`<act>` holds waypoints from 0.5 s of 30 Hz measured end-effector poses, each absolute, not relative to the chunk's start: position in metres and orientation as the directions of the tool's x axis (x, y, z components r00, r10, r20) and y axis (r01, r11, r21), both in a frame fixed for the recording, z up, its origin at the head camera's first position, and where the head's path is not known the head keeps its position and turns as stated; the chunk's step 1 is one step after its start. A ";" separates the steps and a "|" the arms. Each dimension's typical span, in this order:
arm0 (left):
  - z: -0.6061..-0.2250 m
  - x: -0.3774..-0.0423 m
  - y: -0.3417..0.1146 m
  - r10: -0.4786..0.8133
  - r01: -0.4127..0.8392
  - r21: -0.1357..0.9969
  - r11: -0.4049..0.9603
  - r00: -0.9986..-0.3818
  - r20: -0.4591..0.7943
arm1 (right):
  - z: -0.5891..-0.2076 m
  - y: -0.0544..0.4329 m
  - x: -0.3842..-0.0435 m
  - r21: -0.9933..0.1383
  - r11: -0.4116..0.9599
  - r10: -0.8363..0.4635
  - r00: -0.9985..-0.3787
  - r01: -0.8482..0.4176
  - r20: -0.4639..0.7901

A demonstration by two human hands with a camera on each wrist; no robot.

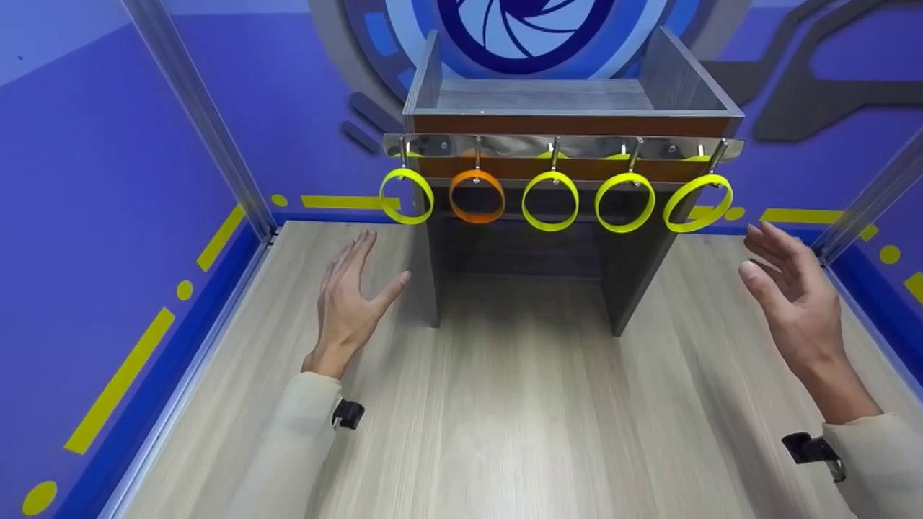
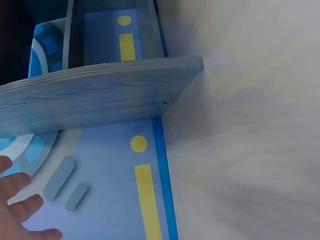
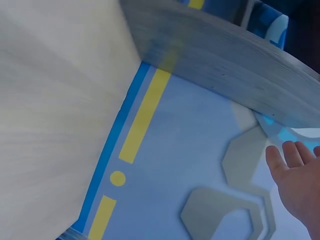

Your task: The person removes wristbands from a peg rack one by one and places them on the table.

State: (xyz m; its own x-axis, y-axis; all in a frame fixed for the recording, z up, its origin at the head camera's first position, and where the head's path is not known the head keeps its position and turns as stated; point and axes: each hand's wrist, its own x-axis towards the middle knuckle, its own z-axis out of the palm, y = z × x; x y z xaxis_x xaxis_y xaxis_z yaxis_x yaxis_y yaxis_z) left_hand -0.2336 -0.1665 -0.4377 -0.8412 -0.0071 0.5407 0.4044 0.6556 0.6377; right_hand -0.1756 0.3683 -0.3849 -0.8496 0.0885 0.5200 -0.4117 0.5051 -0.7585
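Several rings hang in a row from hooks on a metal rail across the front of a grey wooden rack. One is an orange ring, second from the left; a yellow ring hangs at the left end and another yellow ring at the right end. My left hand is in the air left of the rack, thumb spread, holding nothing; its fingers show at the left wrist view's corner. To the right of the rack my right hand, fingers loosely bent, is also free of any object.
The rack stands on a light wood-grain table against a blue patterned back wall. Blue side panels with metal edge posts bound the space. Each sleeve carries a black wrist device.
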 end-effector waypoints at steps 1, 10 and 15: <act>-0.438 -0.234 -0.165 -0.010 0.410 0.644 0.645 -0.839 0.544 | -0.383 0.367 -0.176 -0.764 0.498 0.094 -0.850 -0.411 0.518; -0.444 -0.238 -0.158 -0.039 0.418 0.750 0.513 -0.861 0.507 | -0.376 0.361 -0.183 -0.787 0.435 0.133 -0.833 -0.438 0.537; -0.445 -0.240 -0.155 -0.049 0.422 0.803 0.421 -0.874 0.484 | -0.376 0.358 -0.190 -0.821 0.166 0.133 -0.812 -0.547 0.568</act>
